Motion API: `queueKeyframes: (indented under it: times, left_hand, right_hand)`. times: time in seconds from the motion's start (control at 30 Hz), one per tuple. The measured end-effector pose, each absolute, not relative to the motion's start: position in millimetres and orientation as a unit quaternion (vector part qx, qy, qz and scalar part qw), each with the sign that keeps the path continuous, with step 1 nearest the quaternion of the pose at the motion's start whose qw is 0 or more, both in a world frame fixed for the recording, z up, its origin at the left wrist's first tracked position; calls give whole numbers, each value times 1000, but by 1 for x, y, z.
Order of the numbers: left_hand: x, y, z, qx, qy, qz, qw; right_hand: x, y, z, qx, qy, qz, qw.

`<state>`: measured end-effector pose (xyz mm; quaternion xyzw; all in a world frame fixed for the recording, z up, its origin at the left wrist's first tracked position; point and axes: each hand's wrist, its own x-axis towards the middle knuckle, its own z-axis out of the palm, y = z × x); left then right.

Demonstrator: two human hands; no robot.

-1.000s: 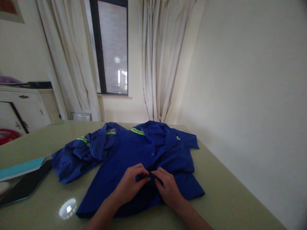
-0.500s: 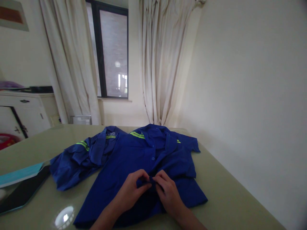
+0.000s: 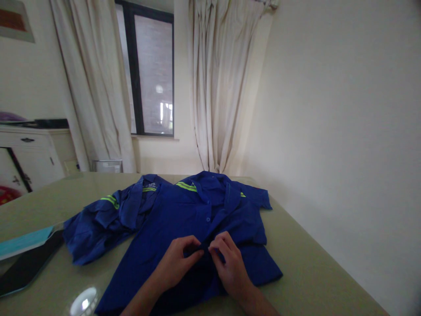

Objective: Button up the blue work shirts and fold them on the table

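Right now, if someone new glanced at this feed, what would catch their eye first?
Most likely the bright blue shirt with yellow-green stripes, spread flat on the pale green table. At its front opening the left hand and right hand meet, fingers pinching the fabric near a button. A second blue shirt lies crumpled to its left, beside a dark flat tablet-like thing.

Two bare forearms enter from the bottom edge of the frame, near its middle, ending in the left hand (image 3: pixel 176 263) and right hand (image 3: pixel 230 265). No sleeve shows on either forearm up to the frame edge. Fingers (image 3: pixel 219 245) are slender, nails short and unpainted.
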<state>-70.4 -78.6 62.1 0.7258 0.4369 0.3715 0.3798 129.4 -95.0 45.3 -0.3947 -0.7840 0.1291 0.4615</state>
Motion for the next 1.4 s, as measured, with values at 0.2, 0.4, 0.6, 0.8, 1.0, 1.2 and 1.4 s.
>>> queueKeyframes:
  times: [0.2,0.4,0.6,0.8,1.0,1.2,1.4]
  left_hand:
    - [-66,-79,59,706,454,417,350]
    - [-65,-77,55,708,449,425,341]
    - [-66,-76,54,702,450,417,361]
    - [-64,-78,55,684,440,410,412]
    - [-66,-77,58,655,398,419,486]
    - [-77,-75,62,654,386,390,521]
    - [-76,-73,57,644,391,404,518]
  right_hand:
    - [127,-99,49,-413,-781,133,449]
    - [123,-96,47,-459,-736,148,475]
    - [122,-97,49,-495,-716,140,471]
    - [123,-97,51,-475,-721,202,462]
    - [120,-98,53,-449,-719,233,477]
    - [114,-100,47,-478,-698,218,486]
    - [114,-102,50,-477,-698,248,474]
